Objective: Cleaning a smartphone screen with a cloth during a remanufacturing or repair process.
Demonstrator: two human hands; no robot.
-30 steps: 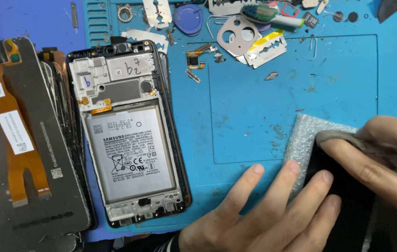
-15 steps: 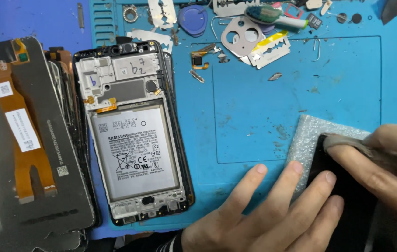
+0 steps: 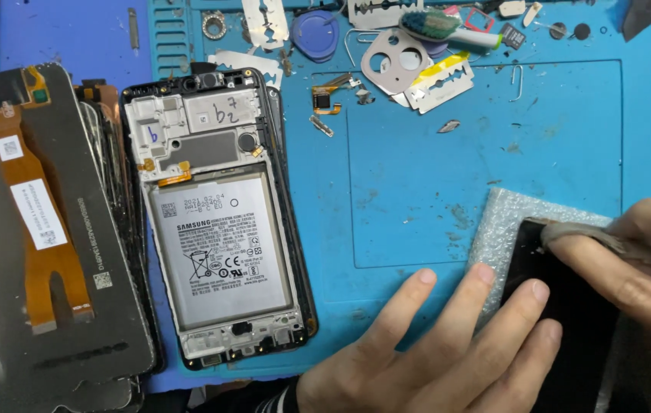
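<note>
From the head camera, the left hand (image 3: 448, 344) lies flat with its fingers spread open, pressing on a black screen (image 3: 563, 321) at the mat's (image 3: 448, 191) lower right corner, likely to keep it from sliding. The right hand (image 3: 631, 260) has its fingers closed on a grey cloth (image 3: 582, 233) touching the screen's top edge. The screen rests on bubble wrap (image 3: 505, 222), maybe to stop scratches. At the mat's left edge lies an open phone (image 3: 218, 214), its battery wearing a white label with black marks
</note>
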